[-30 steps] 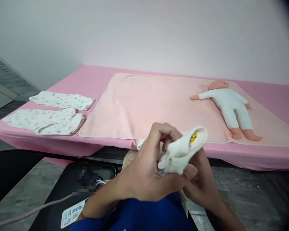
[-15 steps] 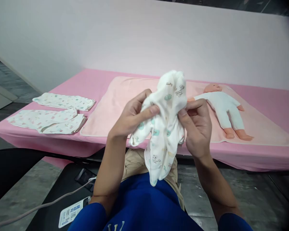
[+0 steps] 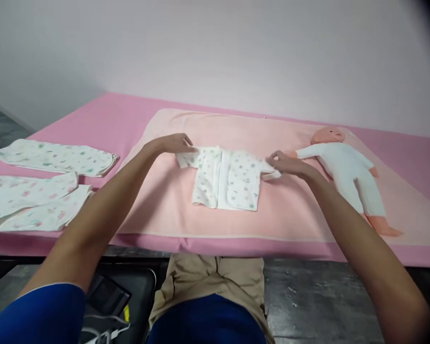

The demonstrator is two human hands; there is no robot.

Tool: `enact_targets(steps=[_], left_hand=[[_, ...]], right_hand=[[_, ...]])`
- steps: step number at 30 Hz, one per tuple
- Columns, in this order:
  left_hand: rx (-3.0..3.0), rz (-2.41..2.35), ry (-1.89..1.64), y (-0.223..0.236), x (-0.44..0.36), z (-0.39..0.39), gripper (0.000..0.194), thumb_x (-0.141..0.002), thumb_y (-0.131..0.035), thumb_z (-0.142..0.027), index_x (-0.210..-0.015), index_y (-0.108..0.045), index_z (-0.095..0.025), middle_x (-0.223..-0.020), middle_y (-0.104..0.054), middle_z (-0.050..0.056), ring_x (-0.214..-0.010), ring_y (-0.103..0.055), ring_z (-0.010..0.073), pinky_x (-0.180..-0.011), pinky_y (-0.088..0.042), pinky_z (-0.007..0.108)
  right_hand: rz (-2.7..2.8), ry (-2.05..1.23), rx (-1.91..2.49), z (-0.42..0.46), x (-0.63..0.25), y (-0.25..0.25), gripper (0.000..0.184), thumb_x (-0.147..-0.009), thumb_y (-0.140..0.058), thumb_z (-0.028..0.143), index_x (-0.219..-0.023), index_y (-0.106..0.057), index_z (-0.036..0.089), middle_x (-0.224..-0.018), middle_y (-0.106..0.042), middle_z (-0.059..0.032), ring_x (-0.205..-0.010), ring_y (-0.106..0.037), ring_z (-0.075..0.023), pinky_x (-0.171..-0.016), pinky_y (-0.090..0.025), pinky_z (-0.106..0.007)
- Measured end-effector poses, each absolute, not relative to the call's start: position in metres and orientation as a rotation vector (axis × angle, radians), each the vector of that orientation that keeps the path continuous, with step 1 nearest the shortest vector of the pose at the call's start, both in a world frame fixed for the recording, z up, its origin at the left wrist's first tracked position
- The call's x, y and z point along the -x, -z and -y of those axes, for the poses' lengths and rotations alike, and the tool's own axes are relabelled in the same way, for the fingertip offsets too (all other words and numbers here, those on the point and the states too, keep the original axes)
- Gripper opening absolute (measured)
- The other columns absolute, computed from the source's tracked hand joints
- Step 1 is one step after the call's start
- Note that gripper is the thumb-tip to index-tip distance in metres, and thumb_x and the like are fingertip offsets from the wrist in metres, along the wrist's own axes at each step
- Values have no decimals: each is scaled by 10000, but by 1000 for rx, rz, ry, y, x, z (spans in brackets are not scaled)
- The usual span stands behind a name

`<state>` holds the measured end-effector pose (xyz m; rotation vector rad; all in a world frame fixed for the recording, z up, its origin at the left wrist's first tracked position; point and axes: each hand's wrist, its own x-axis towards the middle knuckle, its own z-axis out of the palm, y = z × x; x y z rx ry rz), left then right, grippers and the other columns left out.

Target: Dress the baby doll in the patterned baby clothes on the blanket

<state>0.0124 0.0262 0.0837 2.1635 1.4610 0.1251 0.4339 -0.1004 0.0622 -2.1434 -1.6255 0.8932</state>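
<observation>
A white baby jacket (image 3: 225,179) with small green prints is spread on the peach mat (image 3: 157,215), its front opening running down the middle and both sleeves out to the sides. My left hand (image 3: 177,142) pinches the left sleeve near its end. At the other side, my right hand (image 3: 284,162) has its fingers closed on the right sleeve, whose cuff hangs below them. Just beyond my right hand lies a baby doll (image 3: 344,165) in a white suit, on its back with its head toward the wall.
Folded white baby pants with green prints (image 3: 53,155) and another folded garment with pink prints (image 3: 32,200) lie at the left of the pink table (image 3: 103,119). Below the table edge, a black seat (image 3: 139,291) carries a dark phone (image 3: 109,294) and a white cable.
The jacket was bunched up in both hands above my lap. Now it lies unfolded on the mat, and my hands have moved forward and apart to its two sleeves.
</observation>
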Motion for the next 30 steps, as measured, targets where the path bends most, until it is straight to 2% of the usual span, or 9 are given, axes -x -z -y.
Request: enact_targets(steps=[5, 10, 12, 16, 18, 21, 25, 28, 30], left_hand=[[-2070, -1540, -40, -34, 26, -52, 697, -708, -732, -796, -1098, -790, -221, -1229, -806, 132, -1076, -737, 341, -835, -546, 331], [-1895, -1475, -68, -41, 35, -48, 576, -727, -782, -763, -989, -749, -252, -1104, -799, 118, -1026, -739, 327, -799, -546, 340], [-1828, -1450, -108, -46, 34, -51, 553, -730, -812, -720, -1032, -758, -260, -1104, -802, 116, -1052, -751, 317, -838, -565, 343], [-1799, -1513, -191, -50, 38, -69, 661, -717, -869, -628, -1257, -764, -261, -1143, -803, 118, -1069, -770, 312, -891, -588, 369], [-1815, -1535, -229, -49, 40, -81, 727, -701, -892, -596, -1332, -746, -263, -1179, -800, 116, -1079, -770, 306, -909, -590, 372], [-1833, -1584, -283, -46, 35, -99, 761, -677, -911, -583, -1348, -746, -263, -1200, -795, 116, -1084, -770, 301, -914, -591, 371], [-1797, -1613, -324, -36, 16, -119, 755, -649, -927, -542, -1307, -734, -227, -1176, -787, 114, -953, -782, 271, -832, -590, 351], [-1774, -1619, -318, -27, 6, -130, 727, -645, -927, -519, -1272, -714, -218, -1219, -768, 121, -855, -774, 254, -760, -580, 348], [-1839, -1647, -302, -22, 5, -132, 694, -666, -916, -507, -1262, -705, -219, -1259, -755, 131, -926, -771, 284, -801, -583, 366]], right_hand=[[1809, -1173, 2073, 102, -458, -30, 565, -917, -665, 806, -1030, -716, 256, -1166, -774, -71, -1095, -693, -308, -916, -542, -383], [1474, -1495, 1736, 106, -446, -30, 563, -877, -769, 794, -1019, -671, 259, -1101, -732, -62, -1014, -701, -264, -921, -596, -417], [1336, -1623, 1646, 98, -443, -32, 553, -863, -820, 752, -1035, -652, 254, -1094, -724, -73, -969, -716, -252, -872, -622, -410], [1260, -1340, 1754, 72, -460, -37, 635, -716, -985, 637, -1070, -605, 270, -902, -670, -8, -806, -667, -199, -672, -577, -320], [1266, -1176, 1748, 58, -474, -38, 692, -658, -1032, 566, -1144, -627, 284, -880, -669, -4, -831, -669, -210, -700, -578, -332], [1295, -1112, 1696, 41, -487, -32, 678, -677, -1024, 479, -1228, -677, 286, -938, -695, -31, -935, -691, -240, -795, -584, -377], [1335, -964, 1789, 22, -487, -12, 589, -706, -956, 338, -1228, -708, 228, -975, -655, -19, -965, -674, -197, -827, -554, -332], [1337, -914, 1854, 14, -486, 3, 529, -729, -893, 286, -1216, -709, 192, -1079, -674, -68, -1001, -668, -198, -834, -553, -323], [1362, -827, 1890, 17, -483, 7, 499, -754, -855, 280, -1216, -691, 187, -1167, -696, -112, -1052, -676, -233, -879, -563, -362]])
